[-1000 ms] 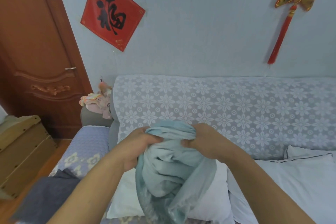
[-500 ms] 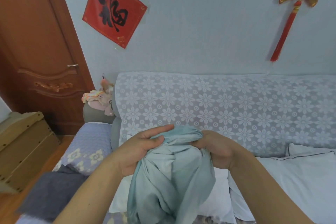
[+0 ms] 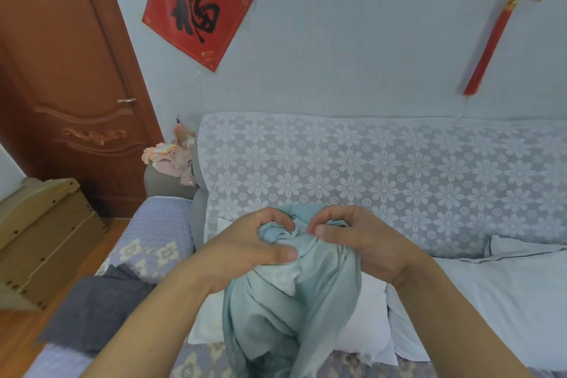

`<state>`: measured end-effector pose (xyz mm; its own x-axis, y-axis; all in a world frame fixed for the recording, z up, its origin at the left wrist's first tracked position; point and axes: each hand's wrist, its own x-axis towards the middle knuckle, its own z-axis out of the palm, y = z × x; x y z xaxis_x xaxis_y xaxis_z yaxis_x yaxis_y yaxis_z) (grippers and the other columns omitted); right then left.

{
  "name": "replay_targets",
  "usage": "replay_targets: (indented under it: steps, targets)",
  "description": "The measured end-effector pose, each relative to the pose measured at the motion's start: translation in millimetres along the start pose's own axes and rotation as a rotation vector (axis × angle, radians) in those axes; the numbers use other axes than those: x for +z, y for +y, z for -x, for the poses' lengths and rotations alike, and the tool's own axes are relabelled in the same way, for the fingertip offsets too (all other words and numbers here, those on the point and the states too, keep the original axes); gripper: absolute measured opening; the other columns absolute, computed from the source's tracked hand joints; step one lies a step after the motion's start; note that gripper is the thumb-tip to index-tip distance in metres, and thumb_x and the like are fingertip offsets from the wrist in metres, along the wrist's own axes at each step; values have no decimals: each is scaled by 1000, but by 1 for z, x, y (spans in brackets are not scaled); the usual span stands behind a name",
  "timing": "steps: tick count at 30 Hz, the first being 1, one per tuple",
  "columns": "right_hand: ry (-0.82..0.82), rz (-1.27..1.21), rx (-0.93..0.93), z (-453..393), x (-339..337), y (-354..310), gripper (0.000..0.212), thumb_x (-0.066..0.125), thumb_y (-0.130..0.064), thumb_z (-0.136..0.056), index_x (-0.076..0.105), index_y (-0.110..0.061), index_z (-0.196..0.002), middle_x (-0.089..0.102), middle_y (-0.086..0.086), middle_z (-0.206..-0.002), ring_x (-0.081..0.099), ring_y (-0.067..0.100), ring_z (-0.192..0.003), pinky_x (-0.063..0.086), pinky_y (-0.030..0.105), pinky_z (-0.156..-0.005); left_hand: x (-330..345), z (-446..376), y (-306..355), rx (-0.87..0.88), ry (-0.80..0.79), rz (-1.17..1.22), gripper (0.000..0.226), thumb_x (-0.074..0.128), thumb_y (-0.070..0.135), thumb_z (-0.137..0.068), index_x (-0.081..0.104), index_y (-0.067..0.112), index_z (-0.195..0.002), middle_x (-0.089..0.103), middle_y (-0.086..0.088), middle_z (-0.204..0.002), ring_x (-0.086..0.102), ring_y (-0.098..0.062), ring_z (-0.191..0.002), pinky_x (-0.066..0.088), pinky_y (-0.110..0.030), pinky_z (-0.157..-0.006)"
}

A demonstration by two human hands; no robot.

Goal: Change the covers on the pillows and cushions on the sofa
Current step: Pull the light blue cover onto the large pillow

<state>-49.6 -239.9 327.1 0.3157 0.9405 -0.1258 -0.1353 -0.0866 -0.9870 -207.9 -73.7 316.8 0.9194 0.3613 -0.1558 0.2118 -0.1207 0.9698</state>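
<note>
A pale teal pillow cover [image 3: 288, 310] hangs bunched in front of me above the sofa seat. My left hand [image 3: 251, 248] grips its gathered top edge from the left, thumb pressed on the cloth. My right hand [image 3: 359, 239] grips the same edge from the right, fingers curled round the fabric. Behind the cover lies a bare white pillow [image 3: 365, 325] on the seat. A second pillow in a light case [image 3: 497, 294] lies to the right.
The sofa back [image 3: 383, 175] wears a lace flower throw. A dark grey cloth [image 3: 92, 313] lies on the left armrest cover [image 3: 153, 239]. A wooden box [image 3: 40, 233] and a brown door [image 3: 67, 77] stand at the left. Pink clothes [image 3: 171, 156] sit on the armrest.
Both hands have regathered the cover's top edge, and my left hand's fingers have curled back round the cloth after stretching out half a second ago. The cover hangs slightly lower.
</note>
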Motion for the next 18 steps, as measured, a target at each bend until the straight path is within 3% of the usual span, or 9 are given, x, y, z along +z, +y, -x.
replay_targets:
  steps: [2, 4, 6, 9, 11, 13, 15, 18]
  targets:
    - [62, 385, -20, 2, 3, -5, 12, 81, -25, -79, 70, -22, -80, 62, -5, -80, 57, 9, -78, 44, 26, -77, 3, 2, 5, 90, 47, -342, 37, 88, 18, -76, 66, 37, -100, 67, 15, -106, 62, 4, -92, 47, -13, -79]
    - [128, 644, -28, 0, 7, -7, 22, 84, -24, -78, 62, -26, -74, 54, -9, -78, 48, 7, -73, 35, 25, -68, 1, 1, 7, 120, 91, -516, 36, 79, 20, -81, 61, 46, -100, 66, 13, -104, 63, -4, -91, 51, -24, -78]
    - [139, 704, -28, -1, 12, -8, 27, 82, -21, -77, 57, -29, -73, 54, -11, -84, 48, 7, -76, 35, 24, -67, -1, -1, 5, 129, 145, -531, 37, 65, 12, -88, 63, 47, -100, 68, 9, -101, 66, -15, -89, 53, -36, -79]
    - [160, 758, -50, -3, 18, -5, 26, 78, -19, -79, 54, -30, -76, 56, -14, -88, 49, 2, -76, 36, 20, -65, 4, -2, 7, 173, 249, -382, 43, 57, -3, -89, 69, 39, -92, 70, 9, -96, 66, -14, -86, 51, -32, -77]
    - [218, 707, -74, -6, 23, 0, 24, 75, -18, -82, 54, -27, -75, 55, -15, -75, 46, -2, -60, 32, 15, -55, 9, -1, 10, 148, 274, -99, 40, 61, -12, -84, 72, 26, -86, 71, 2, -92, 63, -13, -82, 49, -29, -76]
    - [285, 637, -80, -8, 26, 3, 24, 74, -16, -84, 54, -25, -74, 53, -15, -70, 42, -1, -52, 32, 14, -50, 14, 0, 12, 34, 214, 262, 31, 68, -11, -74, 73, 18, -83, 69, -10, -90, 61, -22, -81, 48, -33, -75]
    - [358, 540, -72, -9, 27, 2, 22, 74, -11, -84, 57, -23, -76, 57, -11, -77, 46, -1, -59, 34, 13, -53, 16, 2, 12, -74, 108, 489, 27, 71, -2, -64, 73, 17, -84, 67, -15, -90, 61, -25, -79, 47, -33, -71]
    - [434, 401, -73, -10, 29, -2, 17, 72, -7, -83, 64, -21, -88, 65, -3, -90, 55, 9, -77, 42, 20, -65, 19, 2, 11, -98, 138, 380, 22, 76, 4, -70, 73, 19, -85, 67, -8, -84, 62, -18, -74, 47, -26, -64]
